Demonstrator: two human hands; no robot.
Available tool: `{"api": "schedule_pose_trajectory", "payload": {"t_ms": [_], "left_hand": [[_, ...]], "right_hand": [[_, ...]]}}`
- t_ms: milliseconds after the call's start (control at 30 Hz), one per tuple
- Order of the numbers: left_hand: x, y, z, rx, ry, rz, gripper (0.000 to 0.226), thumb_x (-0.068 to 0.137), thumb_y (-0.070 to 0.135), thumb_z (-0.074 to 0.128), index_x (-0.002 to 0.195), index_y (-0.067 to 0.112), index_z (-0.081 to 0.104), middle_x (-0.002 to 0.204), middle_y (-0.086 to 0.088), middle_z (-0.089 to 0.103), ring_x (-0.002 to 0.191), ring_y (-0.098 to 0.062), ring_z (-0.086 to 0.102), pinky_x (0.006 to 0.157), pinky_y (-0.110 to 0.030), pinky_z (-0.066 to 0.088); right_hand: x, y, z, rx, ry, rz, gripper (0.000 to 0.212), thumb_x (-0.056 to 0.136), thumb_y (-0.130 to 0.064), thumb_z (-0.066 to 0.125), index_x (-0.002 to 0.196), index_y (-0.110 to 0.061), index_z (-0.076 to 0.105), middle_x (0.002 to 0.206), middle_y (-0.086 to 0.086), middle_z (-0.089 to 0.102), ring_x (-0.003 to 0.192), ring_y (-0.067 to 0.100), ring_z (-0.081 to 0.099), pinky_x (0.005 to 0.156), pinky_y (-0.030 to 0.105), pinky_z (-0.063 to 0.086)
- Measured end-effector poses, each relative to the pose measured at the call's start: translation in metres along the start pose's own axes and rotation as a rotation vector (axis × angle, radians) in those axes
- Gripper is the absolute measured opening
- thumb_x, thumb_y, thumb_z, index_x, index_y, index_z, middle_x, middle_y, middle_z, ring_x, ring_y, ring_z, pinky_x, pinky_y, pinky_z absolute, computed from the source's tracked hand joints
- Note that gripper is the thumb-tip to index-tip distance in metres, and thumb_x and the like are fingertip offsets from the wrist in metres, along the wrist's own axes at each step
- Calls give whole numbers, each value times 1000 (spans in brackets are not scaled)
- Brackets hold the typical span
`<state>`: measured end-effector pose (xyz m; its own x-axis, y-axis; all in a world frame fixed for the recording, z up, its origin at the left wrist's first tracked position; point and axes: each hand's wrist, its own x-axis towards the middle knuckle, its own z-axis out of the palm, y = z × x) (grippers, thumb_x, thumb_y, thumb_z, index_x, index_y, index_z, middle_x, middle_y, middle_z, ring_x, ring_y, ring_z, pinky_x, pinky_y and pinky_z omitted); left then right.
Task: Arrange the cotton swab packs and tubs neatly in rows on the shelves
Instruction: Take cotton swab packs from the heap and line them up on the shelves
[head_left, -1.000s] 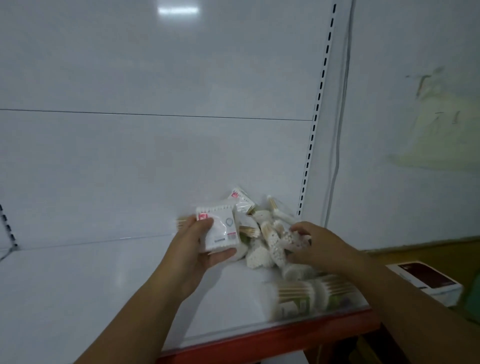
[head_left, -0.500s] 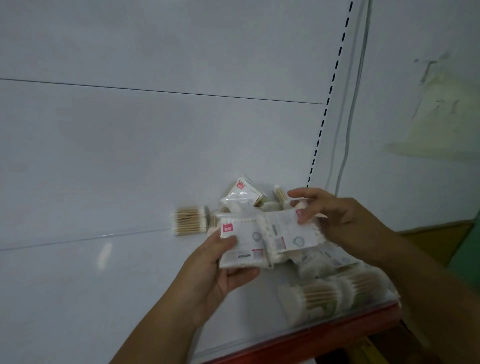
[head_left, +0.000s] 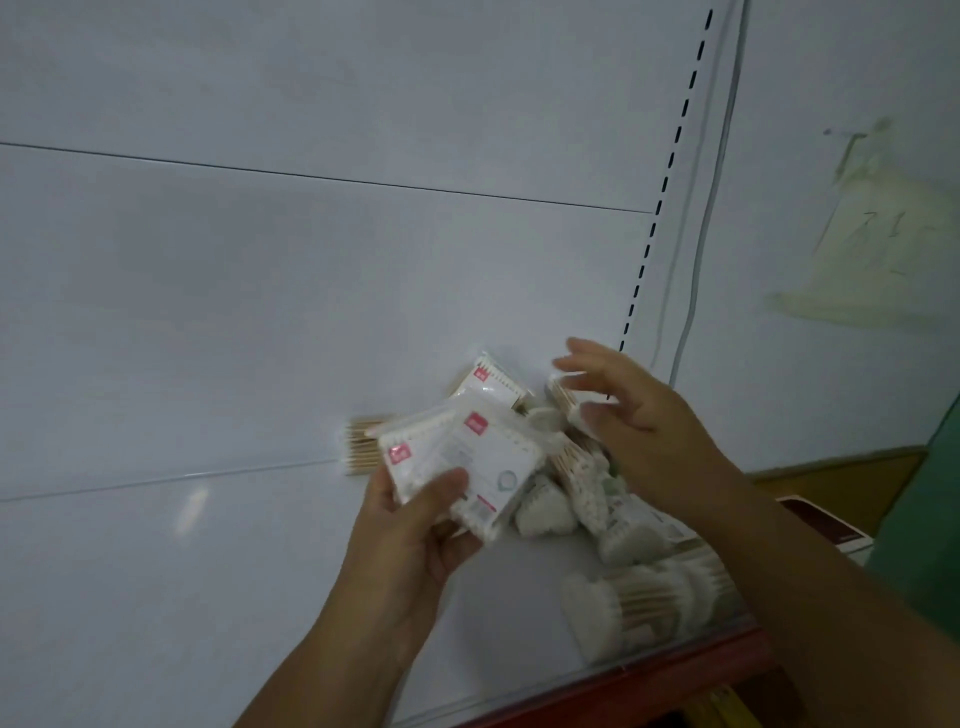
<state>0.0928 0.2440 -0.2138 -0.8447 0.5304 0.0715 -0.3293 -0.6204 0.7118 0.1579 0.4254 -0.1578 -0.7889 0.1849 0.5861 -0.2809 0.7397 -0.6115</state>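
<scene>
Left hand (head_left: 415, 540) pinches two swab packs (head_left: 467, 462) beside the pile (head_left: 587, 499). They look light and slick, best taken by the edges; right hand (head_left: 639, 415), grip wide.

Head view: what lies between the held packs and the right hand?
Head view: piled swab bundles lie between the packs and the right hand.

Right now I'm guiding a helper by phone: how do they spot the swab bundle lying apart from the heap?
Find the white shelf with the red front edge; a heap of swab packs sits at its right end. Left of the heap, against the back panel, lies the lone bundle: tan wooden sticks, unlike the white red-tagged packs nearby.
</scene>
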Motion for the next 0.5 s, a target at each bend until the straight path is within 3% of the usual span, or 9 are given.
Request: {"api": "schedule_pose_trajectory", "payload": {"t_ms": [33,67,100,167,233,333,400,500], "left_hand": [[1,0,-2,-22,30,48,58,65,7,64,121,14,57,102,-11,73,77,-23,73,51,-29,57],[1,1,-3,-28,52,88,58,66,9,64,123,14,56,105,-11,73,81,-23,73,54,-29,57],[1,0,-4,-24,63,120,58,67,10,65,125,13,56,108,-12,72,85,-24,72,57,-29,58],[0,-2,-5,-12,75,153,57,69,14,65,125,11,57,111,-11,71,91,-25,72,60,-29,58],[-1,-3,-6,-16,81,160,54,70,15,65,124,11,58,111,-11,71,93,-25,71,61,-29,58],[-2,-4,-6,-16,73,158,53,71,15,65,123,13,59,111,-9,72,96,-25,71,63,-29,58],[-2,-5,-6,-11,73,167,53,71,15,65,123,16,58,111,-7,72,99,-25,70,66,-31,59],[-3,-6,-7,3,76,196,55,72,16,65,126,18,57,114,-6,71,103,-25,69,74,-34,60]], "right_hand": [[-1,0,-4,-135,52,71,33,96,-9,51,105,-40,55,130,-9,55,107,-2,55,95,29,48],[-4,1,-7,-322,30,158,21,95,-21,54,108,-37,56,123,-10,57,102,2,55,91,30,48],[-8,0,-7,-485,-52,253,21,93,-34,57,115,-34,56,117,-12,57,99,5,54,87,29,46],[-21,1,1,-620,-221,423,47,84,-52,63,124,-30,52,110,-12,55,97,9,54,82,28,45],[-27,1,12,-658,-252,496,51,80,-54,66,122,-29,51,111,-9,59,97,11,57,80,28,47],[-27,5,18,-734,-117,453,30,86,-51,58,104,-27,55,94,-9,62,83,10,57,73,28,46],[-26,9,13,-655,13,458,20,86,-48,57,92,-29,56,81,-11,59,75,8,57,68,29,46],[-29,9,0,-460,231,457,8,84,-34,66,86,-28,61,81,-12,64,76,9,61,63,27,47]]}}
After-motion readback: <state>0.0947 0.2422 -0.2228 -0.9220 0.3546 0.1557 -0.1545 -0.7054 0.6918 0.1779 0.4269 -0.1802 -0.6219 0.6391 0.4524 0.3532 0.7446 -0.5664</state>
